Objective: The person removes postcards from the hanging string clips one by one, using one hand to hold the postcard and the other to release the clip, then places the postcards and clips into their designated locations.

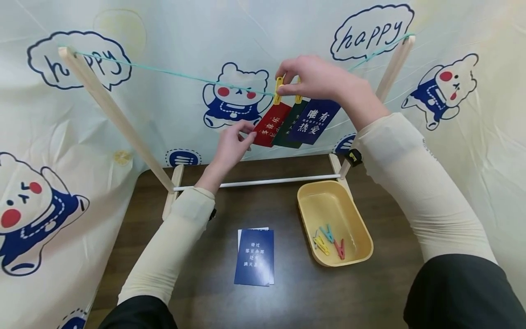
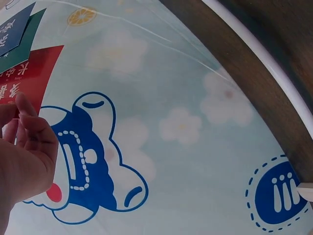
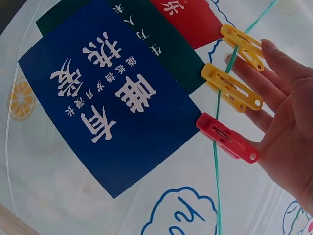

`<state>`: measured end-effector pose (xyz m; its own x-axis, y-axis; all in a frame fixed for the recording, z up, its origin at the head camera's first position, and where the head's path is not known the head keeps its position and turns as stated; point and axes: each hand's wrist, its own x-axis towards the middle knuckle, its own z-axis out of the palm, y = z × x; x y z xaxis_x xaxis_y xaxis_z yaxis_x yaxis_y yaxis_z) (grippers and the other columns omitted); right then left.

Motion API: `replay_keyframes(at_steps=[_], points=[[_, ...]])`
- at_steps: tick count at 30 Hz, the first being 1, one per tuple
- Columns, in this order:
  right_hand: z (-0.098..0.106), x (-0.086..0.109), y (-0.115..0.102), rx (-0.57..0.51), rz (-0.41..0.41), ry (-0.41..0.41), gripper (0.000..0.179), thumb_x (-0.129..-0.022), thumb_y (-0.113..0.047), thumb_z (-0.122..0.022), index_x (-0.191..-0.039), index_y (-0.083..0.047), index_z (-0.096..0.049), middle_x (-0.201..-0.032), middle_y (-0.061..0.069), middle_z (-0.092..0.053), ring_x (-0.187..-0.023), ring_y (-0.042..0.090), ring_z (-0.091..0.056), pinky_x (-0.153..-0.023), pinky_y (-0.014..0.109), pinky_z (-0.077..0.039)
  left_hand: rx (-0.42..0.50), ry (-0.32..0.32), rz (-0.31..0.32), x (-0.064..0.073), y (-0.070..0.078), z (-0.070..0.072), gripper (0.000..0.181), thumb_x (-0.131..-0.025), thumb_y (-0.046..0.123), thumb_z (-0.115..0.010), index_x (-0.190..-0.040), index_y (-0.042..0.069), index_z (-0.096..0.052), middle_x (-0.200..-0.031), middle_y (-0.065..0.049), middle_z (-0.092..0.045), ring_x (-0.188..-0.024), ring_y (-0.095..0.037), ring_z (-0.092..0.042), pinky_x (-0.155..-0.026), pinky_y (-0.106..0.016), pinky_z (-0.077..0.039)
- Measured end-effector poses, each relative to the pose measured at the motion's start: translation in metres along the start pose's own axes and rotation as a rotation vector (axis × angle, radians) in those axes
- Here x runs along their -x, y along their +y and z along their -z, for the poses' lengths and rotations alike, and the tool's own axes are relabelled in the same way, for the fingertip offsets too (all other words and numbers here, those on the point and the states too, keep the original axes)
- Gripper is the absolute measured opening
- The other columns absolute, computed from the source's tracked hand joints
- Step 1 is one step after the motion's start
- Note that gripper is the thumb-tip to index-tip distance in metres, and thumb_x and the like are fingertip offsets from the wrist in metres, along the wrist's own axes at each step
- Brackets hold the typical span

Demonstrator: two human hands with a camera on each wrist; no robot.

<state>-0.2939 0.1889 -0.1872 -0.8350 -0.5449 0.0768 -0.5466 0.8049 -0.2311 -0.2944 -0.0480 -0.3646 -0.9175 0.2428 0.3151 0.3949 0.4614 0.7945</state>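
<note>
Three cards hang side by side from a teal string [image 1: 172, 73]: a red card [image 1: 272, 123], a green card [image 1: 289, 132] and a blue card [image 1: 314, 121] with white characters. My right hand [image 1: 324, 80] pinches the yellow clothespin [image 1: 279, 90] at the red card's top edge between thumb and fingers. With its fingertips, my left hand [image 1: 231, 146] holds the red card's lower left corner. Another yellow clothespin [image 3: 230, 88] grips the green card, and a red clothespin [image 3: 227, 138] the blue one; both sit across the string beside my right palm.
Wooden posts [image 1: 115, 114] carry the string, joined low down by a white rod [image 1: 279, 181]. On the dark table lie more cards [image 1: 255, 258], a blue one on top. A yellow basin [image 1: 341, 201] at right contains several clothespins [image 1: 328, 242]. Behind hangs a printed cloth [image 1: 164, 27].
</note>
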Motion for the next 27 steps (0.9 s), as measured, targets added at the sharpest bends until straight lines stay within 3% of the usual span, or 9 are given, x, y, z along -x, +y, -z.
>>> replay_keyframes(at_steps=[13,22,27], points=[[0.002,0.004,-0.006,0.019,0.104,0.054,0.027,-0.101,-0.025,-0.071,-0.115,-0.003,-0.067,-0.118,0.016,-0.071,-0.116,0.029,-0.057,-0.101,0.046,-0.049,0.03,0.036,-0.013,0.008,0.003,0.009,0.021,-0.104,0.018,-0.066,-0.122,0.008,-0.07,-0.116,-0.011,-0.072,-0.074,-0.027,-0.065,-0.069,-0.028,-0.057],[0.002,0.01,-0.007,0.09,0.085,0.164,0.026,-0.1,-0.031,-0.071,-0.11,-0.007,-0.067,-0.116,0.013,-0.071,-0.126,0.03,-0.051,-0.118,0.052,-0.028,0.02,0.036,-0.019,0.012,0.006,0.013,0.022,-0.103,0.018,-0.068,-0.121,0.007,-0.071,-0.115,-0.011,-0.072,-0.073,-0.025,-0.066,-0.07,-0.027,-0.057],[0.004,0.015,-0.008,0.092,0.094,0.211,0.026,-0.101,-0.03,-0.07,-0.109,-0.006,-0.066,-0.12,0.012,-0.069,-0.13,0.029,-0.049,-0.118,0.049,-0.028,0.018,0.045,-0.025,0.015,0.004,0.015,0.021,-0.103,0.017,-0.068,-0.121,0.007,-0.071,-0.113,-0.011,-0.073,-0.072,-0.025,-0.066,-0.069,-0.026,-0.057]])
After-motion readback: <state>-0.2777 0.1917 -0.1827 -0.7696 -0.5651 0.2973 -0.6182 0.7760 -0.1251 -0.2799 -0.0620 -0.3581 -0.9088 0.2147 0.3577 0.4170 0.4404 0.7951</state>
